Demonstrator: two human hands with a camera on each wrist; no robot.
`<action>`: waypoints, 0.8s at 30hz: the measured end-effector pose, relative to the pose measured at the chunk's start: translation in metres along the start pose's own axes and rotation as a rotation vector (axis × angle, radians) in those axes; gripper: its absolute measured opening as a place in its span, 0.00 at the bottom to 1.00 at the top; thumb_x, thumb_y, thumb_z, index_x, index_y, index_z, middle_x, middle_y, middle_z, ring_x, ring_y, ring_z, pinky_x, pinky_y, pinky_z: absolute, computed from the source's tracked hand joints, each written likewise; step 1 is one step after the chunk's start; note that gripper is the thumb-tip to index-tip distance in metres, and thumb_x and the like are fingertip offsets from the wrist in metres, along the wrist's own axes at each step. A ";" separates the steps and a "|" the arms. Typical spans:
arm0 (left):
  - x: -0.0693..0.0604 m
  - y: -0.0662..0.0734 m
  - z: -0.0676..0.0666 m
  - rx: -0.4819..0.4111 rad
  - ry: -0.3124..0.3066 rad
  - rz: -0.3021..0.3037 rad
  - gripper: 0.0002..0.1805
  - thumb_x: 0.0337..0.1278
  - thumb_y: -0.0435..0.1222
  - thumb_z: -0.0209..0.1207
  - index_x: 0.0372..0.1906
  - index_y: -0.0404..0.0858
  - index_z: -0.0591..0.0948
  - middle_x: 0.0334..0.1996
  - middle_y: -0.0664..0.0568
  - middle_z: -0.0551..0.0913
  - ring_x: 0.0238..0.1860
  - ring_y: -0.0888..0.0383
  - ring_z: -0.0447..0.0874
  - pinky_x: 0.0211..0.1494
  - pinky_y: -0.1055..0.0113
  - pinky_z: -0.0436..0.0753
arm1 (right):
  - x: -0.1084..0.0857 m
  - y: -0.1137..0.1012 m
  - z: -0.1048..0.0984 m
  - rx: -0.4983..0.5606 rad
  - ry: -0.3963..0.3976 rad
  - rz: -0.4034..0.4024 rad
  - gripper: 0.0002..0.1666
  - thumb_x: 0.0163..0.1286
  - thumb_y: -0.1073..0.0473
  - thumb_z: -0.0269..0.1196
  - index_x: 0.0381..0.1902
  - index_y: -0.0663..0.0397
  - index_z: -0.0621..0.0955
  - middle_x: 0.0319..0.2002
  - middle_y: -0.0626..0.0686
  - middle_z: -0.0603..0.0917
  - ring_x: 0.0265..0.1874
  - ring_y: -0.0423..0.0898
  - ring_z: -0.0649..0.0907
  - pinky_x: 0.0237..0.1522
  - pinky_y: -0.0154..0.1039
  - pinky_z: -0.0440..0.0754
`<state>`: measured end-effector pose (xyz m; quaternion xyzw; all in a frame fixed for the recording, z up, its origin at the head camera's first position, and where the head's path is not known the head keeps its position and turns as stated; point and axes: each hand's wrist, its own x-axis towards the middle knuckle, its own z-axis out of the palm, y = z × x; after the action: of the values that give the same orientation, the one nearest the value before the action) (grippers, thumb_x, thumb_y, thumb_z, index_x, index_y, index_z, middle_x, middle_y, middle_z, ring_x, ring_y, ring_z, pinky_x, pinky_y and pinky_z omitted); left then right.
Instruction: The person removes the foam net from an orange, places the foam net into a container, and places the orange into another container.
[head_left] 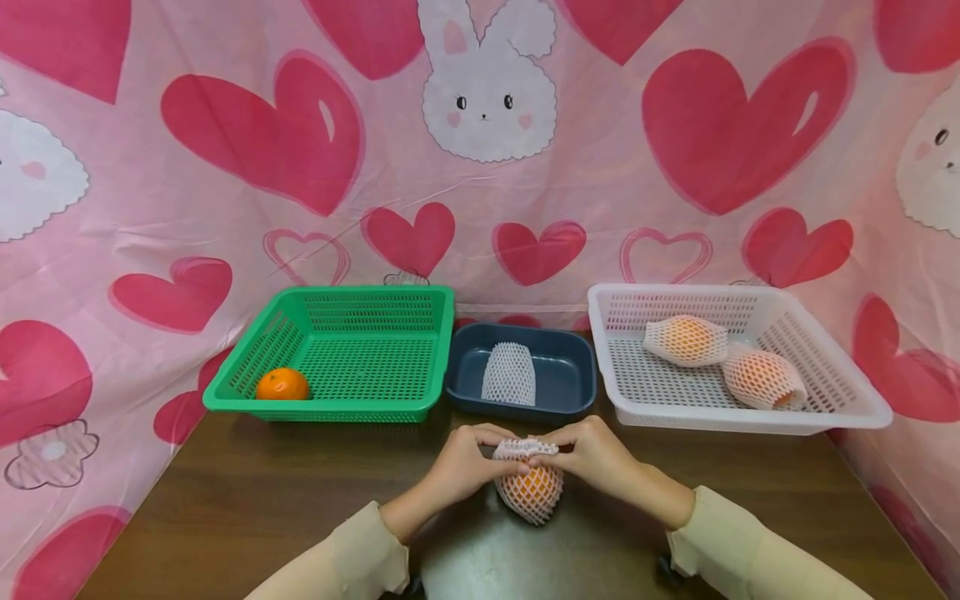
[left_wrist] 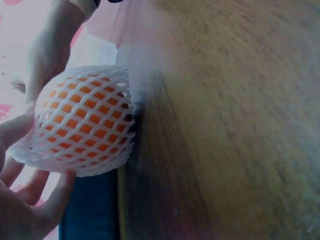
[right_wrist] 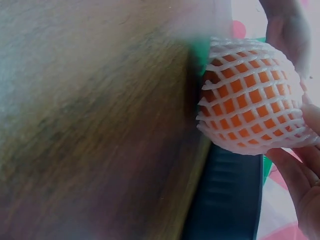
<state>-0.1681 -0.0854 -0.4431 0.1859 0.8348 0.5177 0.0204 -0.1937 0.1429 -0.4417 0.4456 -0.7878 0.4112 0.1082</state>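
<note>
An orange [head_left: 534, 492] sits inside a white foam net sleeve [left_wrist: 85, 117], just above the near part of the table. My left hand [head_left: 467, 464] pinches the sleeve's upper rim on the left side, and my right hand [head_left: 600, 457] pinches it on the right. In the right wrist view the netted orange [right_wrist: 250, 100] fills the mesh, and the sleeve's lower end shows strands drawn round the fruit. Behind the hands, a spare foam net sleeve [head_left: 510, 375] lies in a dark blue tray [head_left: 570, 403].
At the left stands a green basket [head_left: 360, 407] with one bare orange [head_left: 282, 385] in its near left corner. A white basket [head_left: 637, 412] at the right holds two netted fruits [head_left: 686, 340]. A pink heart-patterned cloth [head_left: 480, 200] hangs behind the wooden table [head_left: 300, 483].
</note>
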 end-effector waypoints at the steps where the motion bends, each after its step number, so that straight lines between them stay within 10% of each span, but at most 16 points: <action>1: 0.000 0.000 0.000 0.006 0.006 0.002 0.15 0.46 0.37 0.80 0.37 0.32 0.91 0.39 0.51 0.89 0.44 0.56 0.86 0.46 0.67 0.83 | 0.001 -0.001 0.000 -0.007 0.002 -0.009 0.10 0.53 0.67 0.79 0.36 0.61 0.92 0.33 0.51 0.91 0.34 0.37 0.88 0.35 0.28 0.84; 12: -0.001 0.004 -0.002 0.002 0.029 -0.024 0.10 0.45 0.33 0.79 0.33 0.34 0.91 0.31 0.54 0.89 0.33 0.66 0.83 0.37 0.70 0.82 | 0.000 -0.005 0.003 -0.096 0.065 -0.110 0.15 0.48 0.75 0.77 0.36 0.62 0.91 0.33 0.52 0.91 0.32 0.40 0.89 0.34 0.29 0.84; 24: -0.002 -0.005 -0.001 -0.047 0.020 -0.027 0.15 0.48 0.37 0.78 0.42 0.37 0.89 0.38 0.54 0.89 0.39 0.63 0.83 0.43 0.68 0.81 | -0.008 0.003 -0.007 0.075 -0.182 0.232 0.19 0.65 0.53 0.74 0.50 0.57 0.88 0.45 0.47 0.90 0.43 0.35 0.85 0.45 0.37 0.85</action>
<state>-0.1678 -0.0888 -0.4477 0.1687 0.8249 0.5390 0.0233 -0.1931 0.1540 -0.4433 0.3906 -0.8248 0.4079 -0.0287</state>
